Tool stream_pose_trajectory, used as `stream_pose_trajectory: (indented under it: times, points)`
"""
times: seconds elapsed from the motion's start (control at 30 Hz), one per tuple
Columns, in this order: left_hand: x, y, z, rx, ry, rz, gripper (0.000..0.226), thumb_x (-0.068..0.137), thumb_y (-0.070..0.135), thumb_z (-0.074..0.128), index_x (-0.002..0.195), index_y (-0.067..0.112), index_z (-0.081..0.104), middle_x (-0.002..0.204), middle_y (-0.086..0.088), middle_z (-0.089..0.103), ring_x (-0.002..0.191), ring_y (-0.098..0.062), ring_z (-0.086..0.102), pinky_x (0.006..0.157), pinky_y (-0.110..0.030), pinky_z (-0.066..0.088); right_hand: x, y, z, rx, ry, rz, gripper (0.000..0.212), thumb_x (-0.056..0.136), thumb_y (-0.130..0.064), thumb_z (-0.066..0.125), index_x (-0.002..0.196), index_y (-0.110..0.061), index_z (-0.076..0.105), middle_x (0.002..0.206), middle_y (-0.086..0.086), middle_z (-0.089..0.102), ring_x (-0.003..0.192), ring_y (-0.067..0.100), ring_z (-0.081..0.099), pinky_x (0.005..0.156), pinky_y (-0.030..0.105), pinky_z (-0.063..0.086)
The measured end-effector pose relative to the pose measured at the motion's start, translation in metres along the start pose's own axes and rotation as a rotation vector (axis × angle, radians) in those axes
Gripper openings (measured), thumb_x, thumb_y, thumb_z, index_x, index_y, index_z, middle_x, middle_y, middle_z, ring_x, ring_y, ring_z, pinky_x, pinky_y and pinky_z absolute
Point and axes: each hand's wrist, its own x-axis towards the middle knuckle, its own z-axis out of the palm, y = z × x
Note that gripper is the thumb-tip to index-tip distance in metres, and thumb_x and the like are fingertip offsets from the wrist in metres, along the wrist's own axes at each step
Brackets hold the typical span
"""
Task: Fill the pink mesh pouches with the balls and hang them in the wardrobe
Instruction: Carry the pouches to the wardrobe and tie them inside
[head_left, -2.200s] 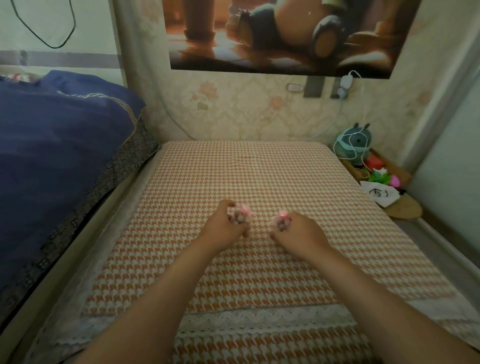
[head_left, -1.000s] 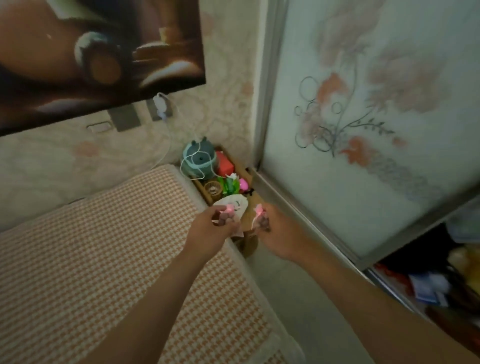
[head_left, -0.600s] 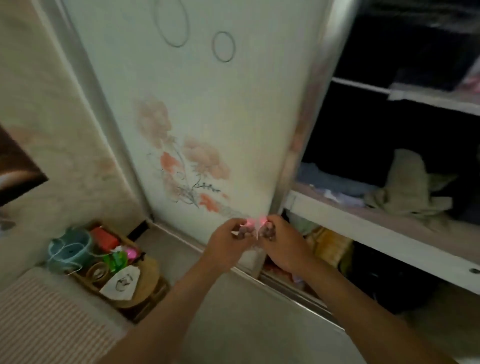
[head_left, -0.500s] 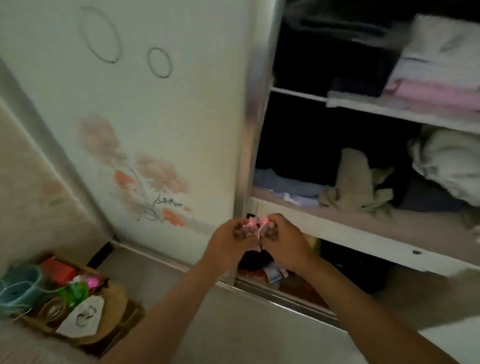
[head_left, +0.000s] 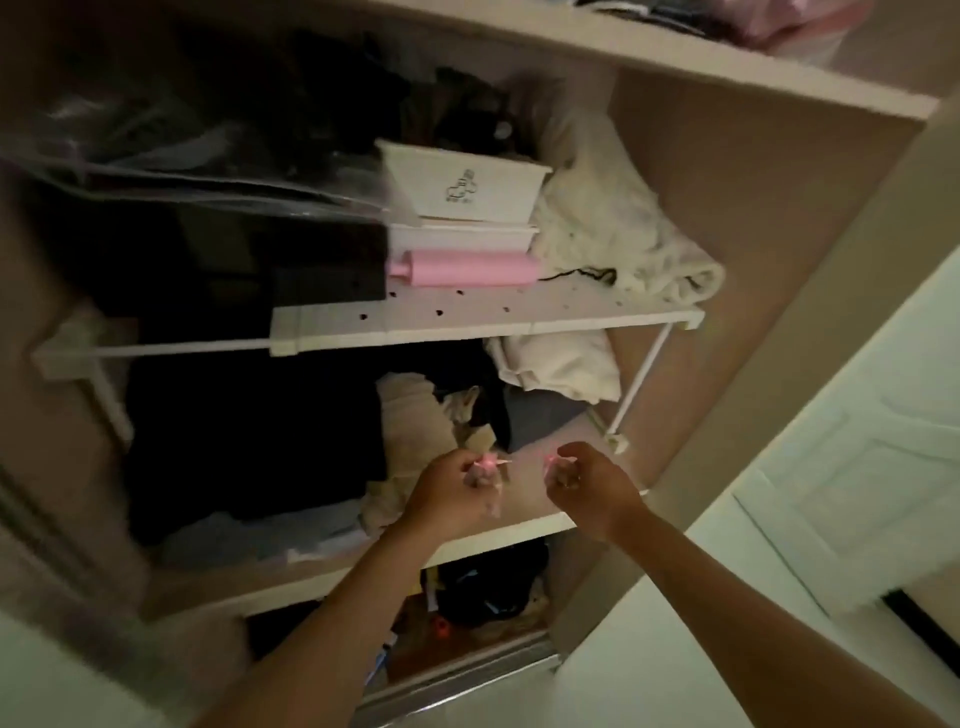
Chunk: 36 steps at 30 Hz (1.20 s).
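Note:
Both my hands are raised in front of the open wardrobe (head_left: 769, 270). My left hand (head_left: 447, 493) is closed around a small pink mesh pouch (head_left: 488, 470), which hangs down a little from my fingers. My right hand (head_left: 587, 491) pinches a second pink pouch (head_left: 551, 460), mostly hidden inside my fist. The two hands are a short gap apart, level with the shelf of folded clothes. The balls inside the pouches cannot be made out.
A white add-on shelf (head_left: 467, 322) carries a pink roll (head_left: 467, 267), white bins (head_left: 467, 187) and a cream blanket (head_left: 613, 223). Dark and beige clothes (head_left: 415, 426) fill the shelf below. A white door (head_left: 857, 467) stands at right.
I have turned from the bed to the wardrobe, carrying a pouch in each hand. Since half a second ago my hands have moved apart and the view has risen into the open wardrobe.

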Motion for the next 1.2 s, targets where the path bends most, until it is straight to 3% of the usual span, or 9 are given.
stream_pose_trajectory:
  times: [0.13,0.27,0.5,0.6,0.73,0.87,1.0,1.1,1.2]
  points:
    - [0.048,0.012,0.044,0.071,-0.156,0.009,0.031,0.068,0.022,0.064,0.097,0.023,0.075,0.079,0.009,0.075,0.075,-0.003,0.068,0.071,-0.026,0.058,0.035,0.043,-0.017,-0.041,0.101,0.11,0.032,0.094,-0.029,0.065,0.125,-0.027,0.055,0.111,-0.003,0.061,0.091,0.013,0.056,0.078,0.016,0.042]
    - [0.093,0.02,0.095,0.089,-0.204,-0.015,0.026,0.075,0.01,0.067,0.1,0.012,0.076,0.094,0.007,0.075,0.063,0.012,0.062,0.051,-0.006,0.045,0.076,0.081,-0.029,-0.054,0.082,0.19,0.043,0.093,-0.033,0.064,0.133,-0.018,0.057,0.123,0.005,0.065,0.112,0.024,0.062,0.089,0.028,0.046]
    - [0.166,0.023,0.162,0.215,-0.173,-0.096,0.027,0.088,0.013,0.066,0.115,0.012,0.064,0.096,-0.003,0.07,0.071,-0.006,0.063,0.047,-0.007,0.043,0.154,0.146,-0.021,-0.092,-0.031,0.18,0.022,0.09,-0.034,0.053,0.104,-0.023,0.066,0.109,0.001,0.066,0.096,0.023,0.064,0.085,0.03,0.054]
    - [0.18,0.021,0.176,0.3,-0.102,-0.13,0.023,0.089,0.015,0.065,0.111,0.009,0.066,0.083,0.006,0.065,0.076,-0.012,0.065,0.057,-0.013,0.049,0.171,0.161,-0.021,-0.092,-0.081,0.131,0.033,0.094,-0.032,0.057,0.124,-0.019,0.064,0.12,0.002,0.058,0.111,0.023,0.059,0.09,0.028,0.045]
    - [0.187,0.015,0.182,0.443,-0.009,-0.16,0.026,0.088,0.012,0.065,0.114,0.012,0.066,0.093,0.005,0.064,0.102,-0.024,0.067,0.059,-0.006,0.04,0.185,0.177,-0.008,-0.111,-0.153,0.083,0.061,0.075,-0.053,0.025,0.111,-0.023,0.064,0.111,-0.002,0.06,0.108,0.025,0.061,0.091,0.034,0.051]
    - [0.203,0.008,0.182,0.741,0.051,-0.005,0.02,0.083,0.019,0.062,0.103,0.015,0.065,0.104,-0.005,0.063,0.102,-0.028,0.061,0.083,-0.036,0.048,0.179,0.176,-0.012,-0.119,-0.084,0.096,0.028,0.093,-0.039,0.052,0.112,-0.025,0.065,0.112,0.002,0.065,0.105,0.027,0.062,0.087,0.033,0.052]
    - [0.209,0.019,0.204,0.956,-0.028,0.231,0.026,0.086,0.028,0.057,0.111,0.02,0.062,0.114,-0.002,0.06,0.11,-0.025,0.054,0.092,-0.036,0.042,0.178,0.186,-0.013,-0.057,-0.057,0.091,0.021,0.091,-0.046,0.052,0.105,-0.033,0.063,0.103,0.0,0.067,0.098,0.026,0.065,0.083,0.034,0.055]
    - [0.211,0.021,0.226,0.87,-0.135,0.294,0.019,0.091,0.033,0.052,0.105,0.026,0.062,0.109,0.005,0.061,0.105,-0.017,0.057,0.088,-0.032,0.048,0.177,0.197,-0.011,-0.046,-0.044,0.073,0.024,0.087,-0.048,0.054,0.107,-0.036,0.059,0.101,-0.002,0.065,0.097,0.023,0.064,0.083,0.035,0.055]
    - [0.212,0.018,0.241,0.596,-0.228,0.206,0.019,0.093,0.031,0.057,0.11,0.025,0.061,0.108,0.01,0.056,0.101,-0.01,0.058,0.083,-0.024,0.047,0.162,0.195,-0.016,-0.074,-0.01,0.068,0.04,0.09,-0.026,0.065,0.129,-0.021,0.059,0.123,0.009,0.057,0.113,0.029,0.056,0.094,0.035,0.049]
